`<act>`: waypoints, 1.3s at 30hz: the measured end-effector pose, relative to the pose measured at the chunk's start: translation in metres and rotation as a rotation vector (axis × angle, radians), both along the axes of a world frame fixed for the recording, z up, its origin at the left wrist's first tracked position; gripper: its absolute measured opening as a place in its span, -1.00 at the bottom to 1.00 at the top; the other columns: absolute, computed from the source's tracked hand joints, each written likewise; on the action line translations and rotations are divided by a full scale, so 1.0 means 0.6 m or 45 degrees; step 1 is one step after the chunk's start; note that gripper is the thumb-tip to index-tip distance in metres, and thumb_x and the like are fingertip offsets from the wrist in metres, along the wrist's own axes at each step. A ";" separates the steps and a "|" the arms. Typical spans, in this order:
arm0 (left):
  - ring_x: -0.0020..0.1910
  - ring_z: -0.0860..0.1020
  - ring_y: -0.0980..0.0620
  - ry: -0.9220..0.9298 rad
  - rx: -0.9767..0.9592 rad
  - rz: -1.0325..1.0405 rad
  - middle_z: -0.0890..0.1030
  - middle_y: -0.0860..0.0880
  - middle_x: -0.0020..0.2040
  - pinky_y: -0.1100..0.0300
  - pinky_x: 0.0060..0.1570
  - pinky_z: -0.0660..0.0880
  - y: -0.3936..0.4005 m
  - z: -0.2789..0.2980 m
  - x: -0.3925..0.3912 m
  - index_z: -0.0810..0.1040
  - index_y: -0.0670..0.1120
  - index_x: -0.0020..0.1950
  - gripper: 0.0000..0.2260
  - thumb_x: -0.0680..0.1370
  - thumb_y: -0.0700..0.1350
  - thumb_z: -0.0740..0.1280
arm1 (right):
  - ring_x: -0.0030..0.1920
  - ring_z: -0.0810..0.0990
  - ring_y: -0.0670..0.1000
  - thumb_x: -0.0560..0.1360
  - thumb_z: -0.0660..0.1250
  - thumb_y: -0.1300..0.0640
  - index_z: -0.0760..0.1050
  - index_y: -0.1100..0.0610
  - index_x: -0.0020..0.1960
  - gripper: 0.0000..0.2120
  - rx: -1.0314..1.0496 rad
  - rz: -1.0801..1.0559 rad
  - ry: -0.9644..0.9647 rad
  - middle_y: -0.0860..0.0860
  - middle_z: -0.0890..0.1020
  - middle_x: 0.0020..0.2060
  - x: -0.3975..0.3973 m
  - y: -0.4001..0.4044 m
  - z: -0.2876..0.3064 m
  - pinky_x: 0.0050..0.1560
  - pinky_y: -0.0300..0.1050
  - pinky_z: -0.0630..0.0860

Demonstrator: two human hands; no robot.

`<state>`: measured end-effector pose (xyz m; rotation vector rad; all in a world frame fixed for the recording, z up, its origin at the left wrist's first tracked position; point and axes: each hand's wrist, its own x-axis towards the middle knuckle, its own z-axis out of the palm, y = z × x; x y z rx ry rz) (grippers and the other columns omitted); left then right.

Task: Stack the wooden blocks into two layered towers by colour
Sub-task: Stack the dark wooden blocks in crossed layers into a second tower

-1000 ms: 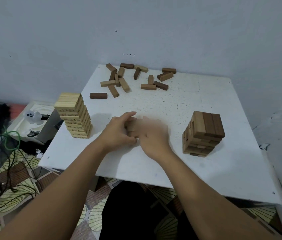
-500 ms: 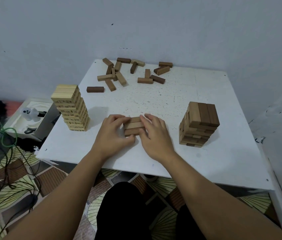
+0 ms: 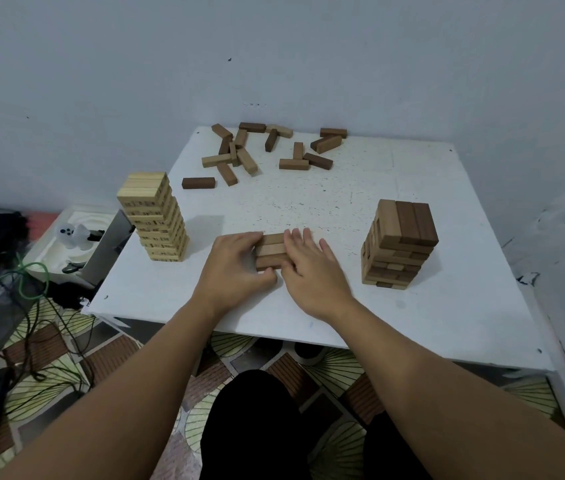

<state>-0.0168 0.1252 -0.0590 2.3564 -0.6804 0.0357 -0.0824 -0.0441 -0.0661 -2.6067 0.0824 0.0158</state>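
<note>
The left hand [image 3: 236,263] and right hand [image 3: 312,268] squeeze three brown blocks [image 3: 270,250] together on the white surface [image 3: 308,209], lining them up as one neat layer for the brown tower [image 3: 399,244].

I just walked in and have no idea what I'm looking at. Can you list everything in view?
pale tower: one, light wood, table's left edge
brown tower: one, mixed tan and dark brown, right side
row of three blocks: one, brown, flat between the hands
loose blocks: about sixteen, tan to dark brown, scattered at the far edge
table: one, white, against the wall
white tray: one, on the floor at left, small ghost-like figure inside
cables: several, green and black, floor at left
left hand: grips the row's left end
right hand: fingers straight, against the row's right end
</note>
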 end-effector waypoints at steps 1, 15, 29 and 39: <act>-0.03 0.49 0.19 -0.005 -0.010 0.012 0.59 0.20 -0.08 0.15 0.13 0.47 0.000 -0.001 0.000 0.64 0.00 0.07 -0.66 0.33 0.06 0.49 | 0.66 -0.18 -0.07 0.73 -0.02 -0.01 -0.09 0.07 0.70 -0.42 -0.006 0.010 0.013 -0.02 -0.02 0.68 0.001 0.000 0.000 0.64 -0.03 -0.24; 0.28 0.43 0.24 0.104 -0.142 0.125 0.58 0.24 0.21 0.50 0.23 0.24 0.005 0.006 -0.013 0.63 0.06 0.37 -0.42 0.35 -0.07 0.60 | 0.66 -0.07 -0.08 0.66 0.10 0.17 -0.07 0.06 0.70 -0.34 0.109 -0.016 -0.037 -0.03 0.09 0.67 -0.008 -0.001 0.011 0.65 -0.07 -0.19; 0.33 0.49 0.22 0.468 -0.197 -0.035 0.56 0.16 0.32 0.27 0.35 0.36 0.020 0.015 0.024 0.51 0.08 0.47 -0.24 0.25 -0.03 0.56 | 0.64 0.00 0.00 0.62 0.23 0.08 -0.05 0.00 0.70 -0.26 0.184 -0.101 -0.018 0.00 0.16 0.64 -0.009 -0.004 0.018 0.61 0.00 0.03; 0.31 0.48 0.29 0.487 -0.243 -0.053 0.56 0.19 0.31 0.37 0.27 0.34 0.026 0.006 0.030 0.51 0.10 0.44 -0.31 0.35 -0.19 0.62 | 0.63 0.01 -0.02 0.61 0.27 0.08 -0.01 -0.05 0.69 -0.26 0.259 -0.118 -0.014 -0.01 0.18 0.63 -0.014 -0.005 0.022 0.59 0.02 0.08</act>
